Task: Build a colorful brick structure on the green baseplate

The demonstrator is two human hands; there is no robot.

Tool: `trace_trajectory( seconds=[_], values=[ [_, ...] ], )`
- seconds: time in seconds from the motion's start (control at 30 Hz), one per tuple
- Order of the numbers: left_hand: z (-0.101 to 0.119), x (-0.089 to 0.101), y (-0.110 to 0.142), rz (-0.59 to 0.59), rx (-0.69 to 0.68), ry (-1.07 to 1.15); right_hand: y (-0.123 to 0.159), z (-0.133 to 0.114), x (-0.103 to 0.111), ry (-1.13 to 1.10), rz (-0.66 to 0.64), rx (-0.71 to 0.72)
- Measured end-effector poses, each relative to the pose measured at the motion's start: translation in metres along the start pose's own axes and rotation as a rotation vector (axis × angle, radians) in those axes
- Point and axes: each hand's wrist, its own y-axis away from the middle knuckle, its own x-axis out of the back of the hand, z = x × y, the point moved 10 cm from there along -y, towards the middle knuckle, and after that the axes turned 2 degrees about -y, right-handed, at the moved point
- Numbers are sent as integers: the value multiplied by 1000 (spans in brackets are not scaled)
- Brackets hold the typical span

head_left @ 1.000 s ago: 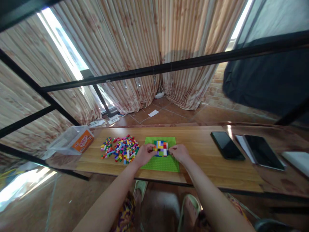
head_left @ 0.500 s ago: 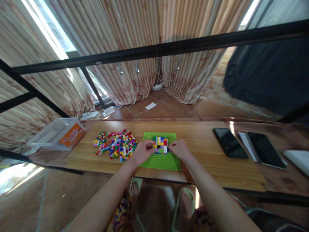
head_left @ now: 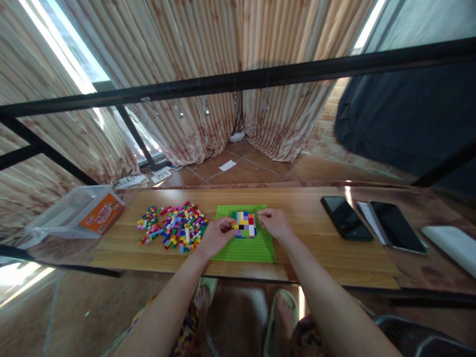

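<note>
A flat block of multicoloured toy bricks sits on the green studded baseplate. At its left edge is my left hand, thumb and forefinger curled against the bricks from the side. My right hand hovers over the baseplate's right part, just off the block's upper right corner. Its thumb and fingertips are drawn together; whether a small brick is between them is too small to tell. Left of the baseplate lies a loose pile of small toy bricks in many colours.
A clear plastic box with an orange label stands at the wooden board's left end. To the right lie a black phone, a dark tablet-like device and a white object. A black rail crosses beyond the table.
My right hand has lifted away from the block's right side, up and slightly outward. My left hand stays at the left edge. The whole view has shifted slightly.
</note>
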Motion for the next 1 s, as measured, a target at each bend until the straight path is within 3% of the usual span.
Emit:
trace_trajectory(
  seconds=[0.2,0.4,0.57,0.7,0.87,0.93,1.0],
  values=[
    [4,-1,0,-21,0,-5,2,-17,-1,66,26,68],
    [3,-2,-1,2,-11,18,3,-18,-5,53,31,91],
    [12,1,4,-5,-46,-35,1,-13,9,-24,100,84],
    [16,45,6,129,-42,-169,4,-15,32,-122,177,102],
    [2,139,19,452,65,-306,25,-34,52,-293,311,196],
    [-8,170,29,584,142,-341,38,-52,47,-337,307,281],
    [-17,187,37,665,198,-341,53,-74,30,-330,242,363]
  ],
)
